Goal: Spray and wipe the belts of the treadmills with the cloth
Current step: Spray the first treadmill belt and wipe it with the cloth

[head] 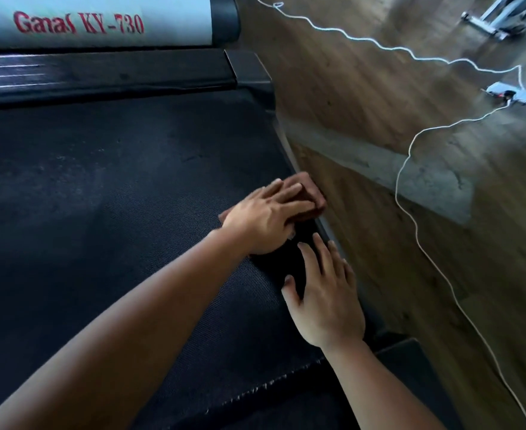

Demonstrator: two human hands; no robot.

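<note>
A black treadmill belt fills the left and middle of the head view. A folded brown cloth lies on the belt at its right edge. My left hand presses flat on the cloth with straight fingers. My right hand rests flat on the belt just nearer to me, fingers spread, touching the belt beside the right side rail. No spray bottle is in view.
The treadmill's motor cover reads "Ganas KY-730" at the top left. A wooden floor lies to the right, crossed by a white cable running to a power strip. Another machine's base stands at the top right.
</note>
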